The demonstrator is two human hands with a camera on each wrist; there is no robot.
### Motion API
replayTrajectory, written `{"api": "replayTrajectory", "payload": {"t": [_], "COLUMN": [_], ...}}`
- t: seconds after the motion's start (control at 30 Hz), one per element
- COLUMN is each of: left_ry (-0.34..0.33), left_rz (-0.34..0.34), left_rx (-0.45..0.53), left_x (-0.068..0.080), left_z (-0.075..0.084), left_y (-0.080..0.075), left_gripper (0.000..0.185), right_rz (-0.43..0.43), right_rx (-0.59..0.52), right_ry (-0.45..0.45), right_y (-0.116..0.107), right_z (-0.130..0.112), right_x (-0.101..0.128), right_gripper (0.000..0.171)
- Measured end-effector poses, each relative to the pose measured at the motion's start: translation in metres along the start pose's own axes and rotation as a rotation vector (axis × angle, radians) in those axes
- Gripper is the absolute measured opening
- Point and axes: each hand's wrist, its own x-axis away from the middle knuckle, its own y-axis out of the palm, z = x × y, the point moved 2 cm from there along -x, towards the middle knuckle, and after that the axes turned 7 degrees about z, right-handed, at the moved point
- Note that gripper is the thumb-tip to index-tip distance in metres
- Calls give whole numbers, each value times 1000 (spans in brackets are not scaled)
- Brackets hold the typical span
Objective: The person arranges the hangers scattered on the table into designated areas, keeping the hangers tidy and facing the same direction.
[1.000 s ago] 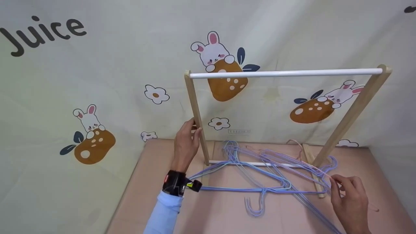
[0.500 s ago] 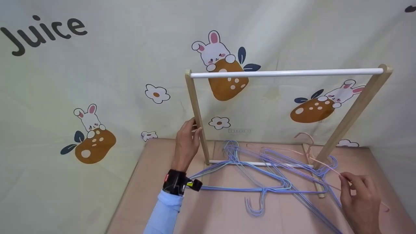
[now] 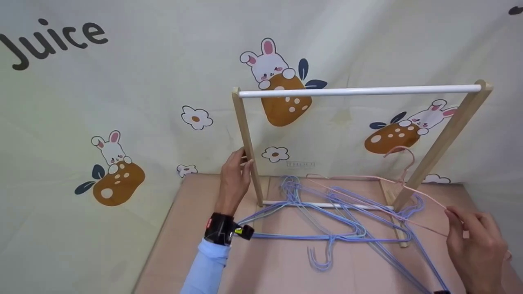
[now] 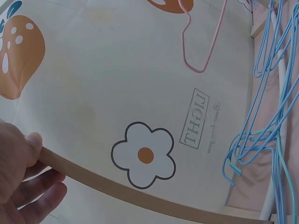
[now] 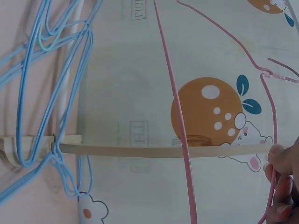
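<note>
My left hand [image 3: 235, 177] holds the left wooden upright of a small clothes rack [image 3: 244, 126], thumb on one side and fingers on the other. In the left wrist view that hand [image 4: 28, 179] grips the upright at the lower left. At the right my right hand [image 3: 476, 245] pinches one shoulder of a pink wire hanger [image 3: 427, 195] between thumb and fingers. The hanger is raised above the table, its hook near the rack's right upright [image 3: 445, 139]. Blue and purple wire hangers [image 3: 293, 237] lie overlapping across the rack's lower bar.
The rack's white top bar [image 3: 355, 91] bears no hangers. Behind stands a pale printed backdrop [image 3: 163, 61] with rabbits and flowers. A pinkish table surface [image 3: 282, 273] lies below. One hanger hook [image 3: 330, 257] points toward the front.
My right hand has moved right and up, lifting the pink hanger off the pile; its hook has risen beside the right upright. The left hand stays on the rack.
</note>
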Motion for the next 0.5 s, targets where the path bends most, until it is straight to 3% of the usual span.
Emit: {"api": "replayTrajectory", "payload": {"t": [0.5], "left_ry": [22], "left_rz": [5], "left_rx": [6], "left_x": [0], "left_z": [-2], "left_y": [0], "left_gripper": [36], "right_rz": [0], "right_rx": [174], "right_ry": [62], "right_y": [-24], "right_z": [-8], "right_x": [-30], "right_gripper": [29]}}
